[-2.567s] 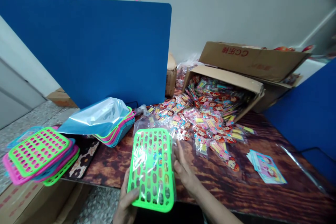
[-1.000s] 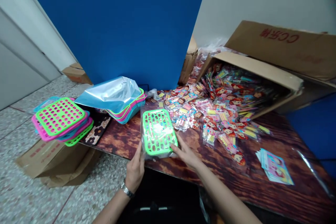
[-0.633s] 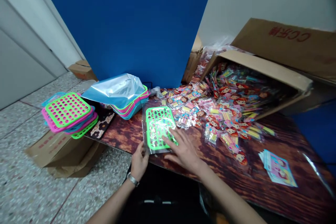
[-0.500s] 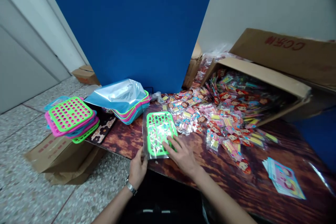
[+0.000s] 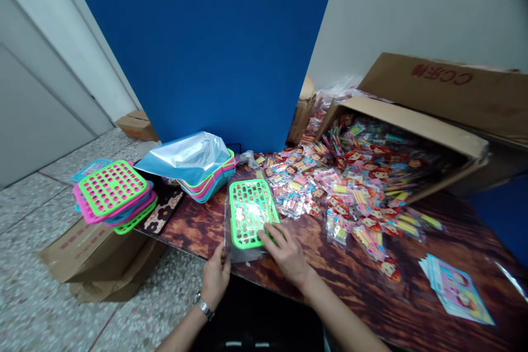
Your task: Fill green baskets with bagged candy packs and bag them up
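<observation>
A green perforated plastic panel (image 5: 252,213) lies inside a clear plastic bag (image 5: 243,254) at the table's front edge. My left hand (image 5: 216,275) is closed on the bag's lower left corner, thumb and fingers pinching it; a metal watch (image 5: 203,307) is on that wrist. Fingers stretched out, my right hand (image 5: 287,253) rests on the lower right of the bagged panel. Behind the bag stand nested plastic baskets (image 5: 214,175) in green, pink and blue, with a stack of silvery-blue bags (image 5: 190,154) lying across them.
More perforated panels (image 5: 111,188) are stacked at the left table edge, above a cardboard box (image 5: 94,253). Small bagged stationery sets (image 5: 338,203) spread from a tipped cardboard carton (image 5: 412,118) at right. Printed cards (image 5: 457,289) lie at front right. A blue board (image 5: 202,55) stands behind.
The view has tilted up slightly, so the blue board's top edge now shows. My right hand has shifted slightly toward the bag's lower right; my left hand keeps its hold.
</observation>
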A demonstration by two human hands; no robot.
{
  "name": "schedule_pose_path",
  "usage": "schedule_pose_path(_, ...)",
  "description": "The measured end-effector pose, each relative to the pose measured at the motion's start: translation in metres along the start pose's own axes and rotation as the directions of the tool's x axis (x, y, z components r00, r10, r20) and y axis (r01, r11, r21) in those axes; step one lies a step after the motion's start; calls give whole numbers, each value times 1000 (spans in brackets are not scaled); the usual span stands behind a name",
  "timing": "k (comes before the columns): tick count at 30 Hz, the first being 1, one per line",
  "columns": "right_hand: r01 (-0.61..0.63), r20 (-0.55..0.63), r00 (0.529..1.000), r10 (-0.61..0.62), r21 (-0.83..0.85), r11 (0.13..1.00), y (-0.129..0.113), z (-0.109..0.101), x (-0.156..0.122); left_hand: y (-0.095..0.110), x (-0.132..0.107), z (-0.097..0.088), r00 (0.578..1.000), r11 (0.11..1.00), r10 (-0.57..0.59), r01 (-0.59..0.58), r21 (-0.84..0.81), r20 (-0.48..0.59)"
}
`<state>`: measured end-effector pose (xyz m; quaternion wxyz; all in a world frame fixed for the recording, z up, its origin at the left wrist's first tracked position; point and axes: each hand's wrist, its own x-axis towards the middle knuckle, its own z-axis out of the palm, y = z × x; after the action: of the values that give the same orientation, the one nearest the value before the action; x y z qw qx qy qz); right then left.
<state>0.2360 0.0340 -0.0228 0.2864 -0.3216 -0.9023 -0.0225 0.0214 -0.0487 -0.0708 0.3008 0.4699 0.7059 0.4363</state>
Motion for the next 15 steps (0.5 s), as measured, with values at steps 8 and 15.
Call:
schedule_pose_path(8,-42,-37,999,39,-93,995,-15,-1,13,-2,-2,-1,999,999,-6,5,32,39)
schedule_pose_path(15,-354,89,930,357,-43,934,48,-73,-57,26,-1,-15,862,835,505,-476,274,-42)
